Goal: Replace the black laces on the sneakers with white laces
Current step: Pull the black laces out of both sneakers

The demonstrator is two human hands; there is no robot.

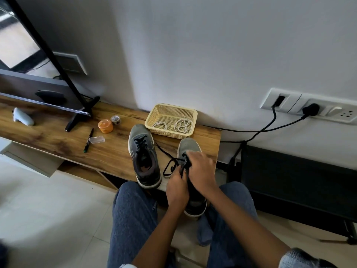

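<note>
Left sneaker (pixel 144 157) waits, fully laced, on the surface (pixel 58 140); white laces (pixel 182 125) coiled in the basket (pixel 154 115) behind. Left hand (pixel 176 188) pinches the limp, light black lace (pixel 170 163) – best gripped near its tip – right hand (pixel 201 171) curls over the right sneaker (pixel 188 147), plucking at its eyelets

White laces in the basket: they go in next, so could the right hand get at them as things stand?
Probably yes. The basket is open-topped, the white laces lie uncovered, nothing stands between; but the right hand must first let go of the black lace.
</note>
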